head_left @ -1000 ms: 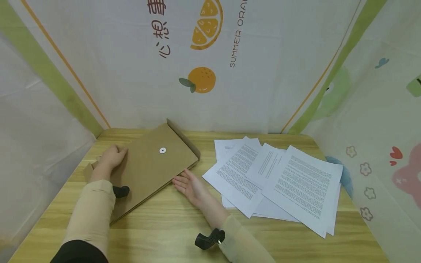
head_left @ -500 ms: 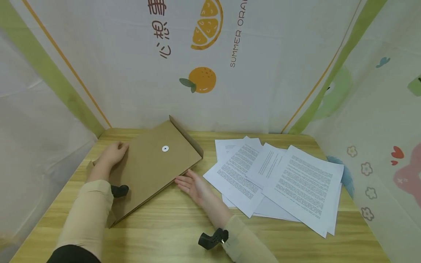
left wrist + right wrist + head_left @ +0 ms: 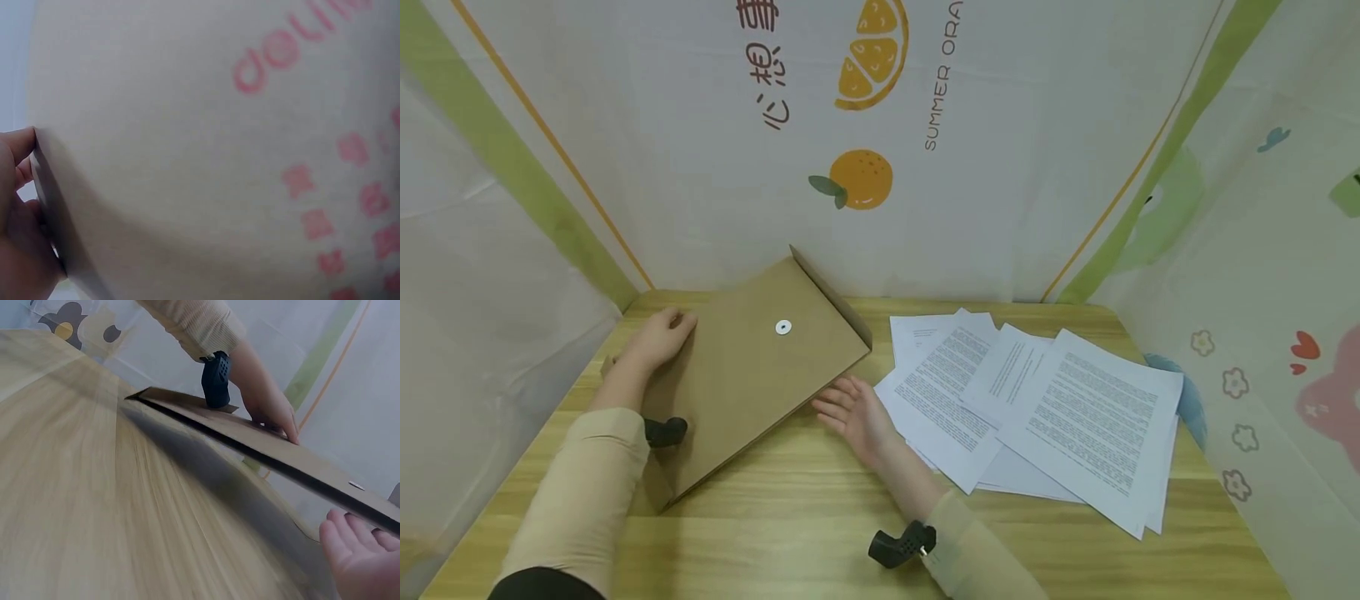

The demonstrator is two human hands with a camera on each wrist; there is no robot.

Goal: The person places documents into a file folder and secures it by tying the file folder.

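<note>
A brown kraft paper file envelope (image 3: 752,375) with a white round button (image 3: 783,327) slants over the left half of the table. Its far right end has a raised flap (image 3: 833,298). My left hand (image 3: 661,337) grips the envelope's left side, thumb and fingers about the edge in the left wrist view, where red print (image 3: 281,49) shows on the face. Palm up, my right hand (image 3: 859,417) has its fingers extended beneath the near right edge. The right wrist view shows the envelope tilted, with a gap between its near side and the tabletop.
Several printed sheets (image 3: 1086,417) lie overlapped on the right half of the wooden table (image 3: 790,550). A white curtain (image 3: 1000,208) with fruit prints hangs behind the back edge. Black wrist cameras (image 3: 902,546) sit on both forearms.
The envelope has shifted slightly right, and its far right end has risen. Both hands have moved with it, the right one a little to the right and up. The sheets have stayed put.
</note>
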